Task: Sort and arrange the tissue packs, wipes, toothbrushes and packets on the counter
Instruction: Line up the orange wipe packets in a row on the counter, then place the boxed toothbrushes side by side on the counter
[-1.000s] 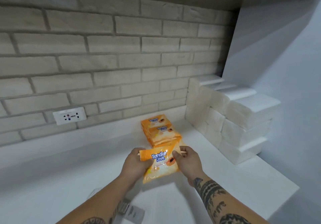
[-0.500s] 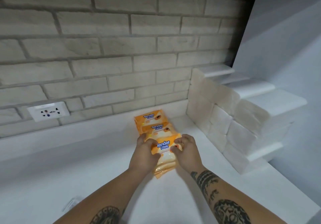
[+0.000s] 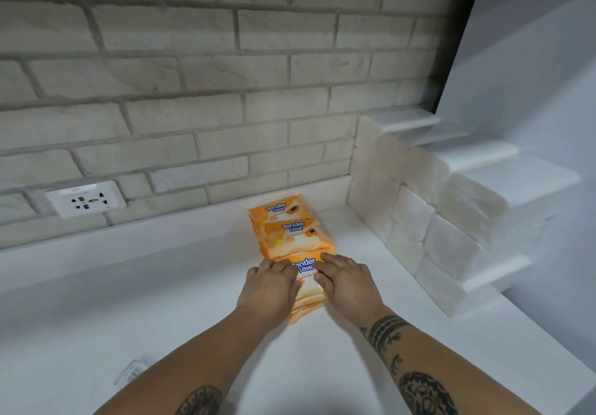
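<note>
Three orange "Tender Love" wipes packs lie in a row on the white counter (image 3: 154, 302), running away from me toward the brick wall. On the nearest pack (image 3: 305, 287) my left hand (image 3: 267, 285) and my right hand (image 3: 350, 282) lie side by side, fingers flat on its top, pressing it down. The middle pack (image 3: 296, 232) and the far pack (image 3: 277, 210) sit just beyond, each overlapping the one behind. The near pack seems to rest on more orange packs, but my hands hide most of that.
White tissue packs (image 3: 419, 218) are stacked in steps along the right wall. A wall socket (image 3: 85, 200) sits at the left above the counter's back ledge. A small clear packet (image 3: 132, 371) lies near my left forearm.
The pack I was holding up in both hands has gone forward and down onto the counter at the front of the row. My fingers now lie on top of it.
</note>
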`<state>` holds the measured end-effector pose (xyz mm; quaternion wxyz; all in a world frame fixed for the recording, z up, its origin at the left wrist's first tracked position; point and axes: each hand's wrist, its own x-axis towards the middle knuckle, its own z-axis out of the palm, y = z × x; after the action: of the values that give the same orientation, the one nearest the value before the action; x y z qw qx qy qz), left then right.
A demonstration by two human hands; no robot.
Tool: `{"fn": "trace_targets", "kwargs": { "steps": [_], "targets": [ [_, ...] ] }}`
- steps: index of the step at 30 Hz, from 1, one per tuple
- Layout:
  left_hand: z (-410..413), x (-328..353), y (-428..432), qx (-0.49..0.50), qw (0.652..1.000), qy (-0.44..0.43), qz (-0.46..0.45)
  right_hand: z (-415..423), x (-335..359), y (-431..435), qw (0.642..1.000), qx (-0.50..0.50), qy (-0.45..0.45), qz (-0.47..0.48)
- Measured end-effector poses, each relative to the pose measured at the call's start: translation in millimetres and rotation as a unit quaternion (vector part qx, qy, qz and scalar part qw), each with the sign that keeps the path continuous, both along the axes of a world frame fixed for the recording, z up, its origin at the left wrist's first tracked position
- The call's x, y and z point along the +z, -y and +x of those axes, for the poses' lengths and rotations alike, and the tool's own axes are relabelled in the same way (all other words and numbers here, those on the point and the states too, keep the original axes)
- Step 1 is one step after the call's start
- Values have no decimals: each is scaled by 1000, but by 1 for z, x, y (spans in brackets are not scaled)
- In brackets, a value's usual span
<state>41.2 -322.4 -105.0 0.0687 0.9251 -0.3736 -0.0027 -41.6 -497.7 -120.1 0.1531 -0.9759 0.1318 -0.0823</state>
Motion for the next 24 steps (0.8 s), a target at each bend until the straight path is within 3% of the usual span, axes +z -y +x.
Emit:
{"fn": "trace_targets", "kwargs": {
  "steps": [9,17,24],
  "targets": [
    [-5,7,-15,-17,1000,-21,-5,-3,9,-7,999,0,-29,-37],
    [9,8,-96,0,999,-42,-22,-5,20,-76,995,19,95,-39],
    [19,-15,-237,10,985,-161,69,-15,2,-207,990,115,-73,31]
  ]
}}
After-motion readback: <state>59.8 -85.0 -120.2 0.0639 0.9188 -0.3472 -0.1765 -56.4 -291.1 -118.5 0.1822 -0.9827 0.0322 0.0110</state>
